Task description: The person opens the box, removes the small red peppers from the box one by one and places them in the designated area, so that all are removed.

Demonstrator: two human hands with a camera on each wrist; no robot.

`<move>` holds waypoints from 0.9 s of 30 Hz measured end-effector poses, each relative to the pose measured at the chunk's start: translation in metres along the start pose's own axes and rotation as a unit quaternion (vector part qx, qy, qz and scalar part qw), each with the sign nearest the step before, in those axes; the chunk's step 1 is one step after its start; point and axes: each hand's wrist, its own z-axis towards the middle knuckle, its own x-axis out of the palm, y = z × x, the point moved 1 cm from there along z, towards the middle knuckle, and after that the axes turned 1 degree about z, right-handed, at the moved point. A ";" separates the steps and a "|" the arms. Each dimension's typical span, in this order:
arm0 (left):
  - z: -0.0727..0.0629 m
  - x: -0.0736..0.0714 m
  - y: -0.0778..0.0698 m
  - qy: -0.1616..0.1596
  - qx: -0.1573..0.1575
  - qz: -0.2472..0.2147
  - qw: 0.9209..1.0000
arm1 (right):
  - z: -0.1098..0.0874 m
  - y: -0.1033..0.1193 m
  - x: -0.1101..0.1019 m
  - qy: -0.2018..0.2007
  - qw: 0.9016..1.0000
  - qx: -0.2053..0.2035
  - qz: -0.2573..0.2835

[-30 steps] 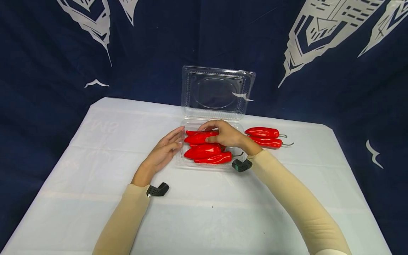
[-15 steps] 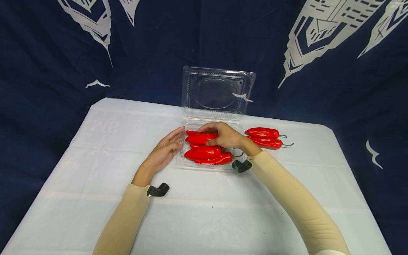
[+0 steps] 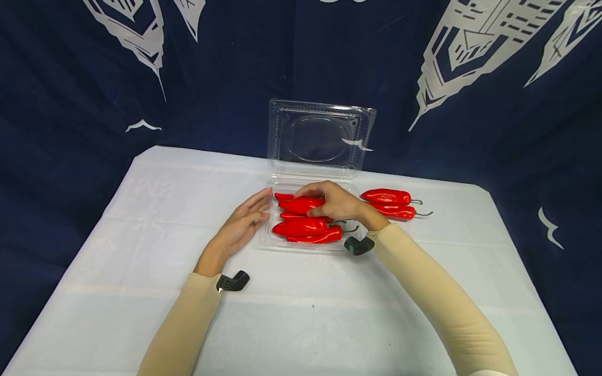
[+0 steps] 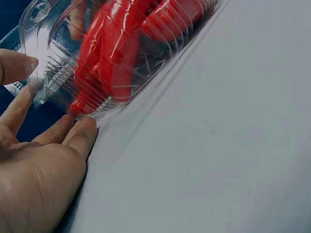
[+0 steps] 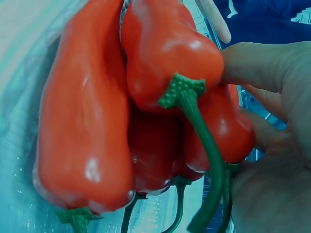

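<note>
A hinged clear plastic box (image 3: 308,247) stands on the table with several red peppers inside. Over its back part my right hand (image 3: 336,201) holds a red pepper (image 3: 297,204) between thumb and fingers. The right wrist view shows that hand (image 5: 277,107) along the right side of the heap, with a green-stemmed pepper (image 5: 167,53) lying on top. My left hand (image 3: 241,222) is at the box's left end, fingers stretched out. In the left wrist view, the left hand's fingertips (image 4: 82,128) meet the ribbed lower wall, and its thumb is near the rim.
The box's lid (image 3: 320,138) stands raised at the back. Right of the box, two more red peppers (image 3: 388,197) lie side by side on the white table (image 3: 301,324). A dark blue printed cloth (image 3: 226,78) hangs behind the table.
My right hand has shifted slightly to the right with the pepper it holds. More of the peppers below and a green stem now show. The left hand stays in place.
</note>
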 end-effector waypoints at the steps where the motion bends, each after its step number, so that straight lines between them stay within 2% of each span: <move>1: 0.000 0.000 0.000 -0.001 0.000 0.000 1.000 | -0.001 0.000 0.000 -0.001 1.000 0.001 -0.003; 15: -0.001 0.001 -0.001 0.006 0.007 -0.003 1.000 | -0.010 -0.001 -0.007 -0.029 1.000 -0.003 0.002; 27: -0.001 0.001 -0.001 0.002 0.003 0.000 1.000 | -0.016 -0.007 -0.011 -0.015 0.999 -0.029 0.023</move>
